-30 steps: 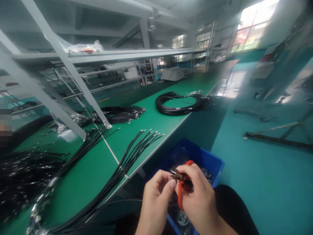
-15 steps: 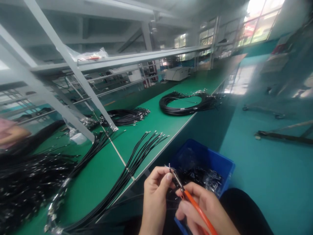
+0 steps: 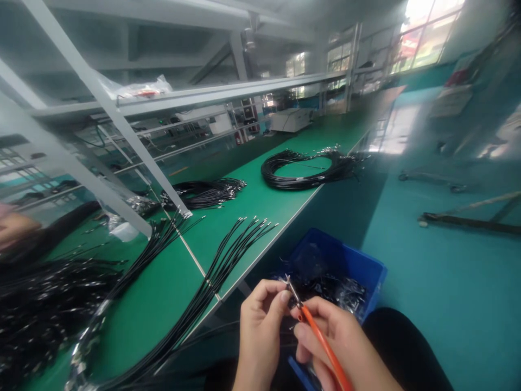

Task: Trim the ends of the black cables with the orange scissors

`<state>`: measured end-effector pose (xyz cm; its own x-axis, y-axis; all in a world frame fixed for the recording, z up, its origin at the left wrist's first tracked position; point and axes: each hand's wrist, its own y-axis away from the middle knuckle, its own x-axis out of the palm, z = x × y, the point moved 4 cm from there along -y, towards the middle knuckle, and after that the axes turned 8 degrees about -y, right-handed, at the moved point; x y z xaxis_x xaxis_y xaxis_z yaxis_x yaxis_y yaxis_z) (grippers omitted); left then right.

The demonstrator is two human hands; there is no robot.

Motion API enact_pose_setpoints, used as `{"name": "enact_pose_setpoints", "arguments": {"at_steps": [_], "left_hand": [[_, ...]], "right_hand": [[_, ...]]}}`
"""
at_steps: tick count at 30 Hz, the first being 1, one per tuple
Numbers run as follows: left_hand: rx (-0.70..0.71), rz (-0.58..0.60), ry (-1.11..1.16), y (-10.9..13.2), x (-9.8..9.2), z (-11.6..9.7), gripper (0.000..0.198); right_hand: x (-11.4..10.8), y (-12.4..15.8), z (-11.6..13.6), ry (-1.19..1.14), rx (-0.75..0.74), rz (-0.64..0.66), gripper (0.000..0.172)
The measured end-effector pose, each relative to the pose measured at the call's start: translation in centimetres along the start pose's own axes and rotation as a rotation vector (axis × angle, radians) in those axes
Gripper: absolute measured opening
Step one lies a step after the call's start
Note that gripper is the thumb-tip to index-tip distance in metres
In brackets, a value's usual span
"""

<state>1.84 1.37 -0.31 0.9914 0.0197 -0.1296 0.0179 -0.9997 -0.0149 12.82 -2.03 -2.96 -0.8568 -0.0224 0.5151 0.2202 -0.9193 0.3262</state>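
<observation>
My left hand [image 3: 262,326] pinches the end of a black cable between thumb and index finger; most of that cable is hidden behind the hand. My right hand [image 3: 331,334] is closed around orange-handled pliers [image 3: 323,336]. Their narrow metal jaws point up and away, slightly parted at the tips, right beside my left fingertips. Whether the jaws touch the cable end, I cannot tell. Below and beyond both hands stands a blue bin [image 3: 368,277] with clear plastic and dark scraps in it.
On the green table [image 3: 158,285] lies a bent bundle of black cables [image 3: 211,277]. Farther back are a coiled bundle [image 3: 285,182] and another cable bundle [image 3: 203,193]. A slanting metal post [image 3: 122,130] carries the shelf. Another person's arm [image 3: 18,225] shows at left.
The pliers have turned slightly more upright, their tips staying near my left fingertips. The thin silvery piece that rose above those fingers no longer shows there. The view has shifted a little.
</observation>
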Motion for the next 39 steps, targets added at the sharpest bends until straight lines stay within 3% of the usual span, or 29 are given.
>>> {"name": "enact_pose_setpoints", "arguments": {"at_steps": [9,24,30,35,39], "left_hand": [[0.067,-0.059,-0.121,-0.2,-0.3,0.3,0.009],[0.139,-0.047,-0.271,-0.2,0.5,0.7,0.009],[0.23,-0.055,-0.408,-0.8,0.6,0.8,0.01],[0.309,-0.029,-0.523,-0.2,1.0,0.3,0.008],[0.355,0.007,-0.568,0.6,1.3,-0.4,0.008]], "right_hand": [[-0.7,0.1,-0.8,-0.073,0.045,0.171,0.041],[-0.8,-0.4,0.1,-0.002,0.028,0.145,0.035],[-2.2,-0.1,-0.4,0.145,-0.027,0.017,0.019],[-3.5,-0.3,0.7,0.059,-0.33,-0.261,0.03],[-3.4,-1.0,1.6,-0.038,-0.433,-0.307,0.035]]}}
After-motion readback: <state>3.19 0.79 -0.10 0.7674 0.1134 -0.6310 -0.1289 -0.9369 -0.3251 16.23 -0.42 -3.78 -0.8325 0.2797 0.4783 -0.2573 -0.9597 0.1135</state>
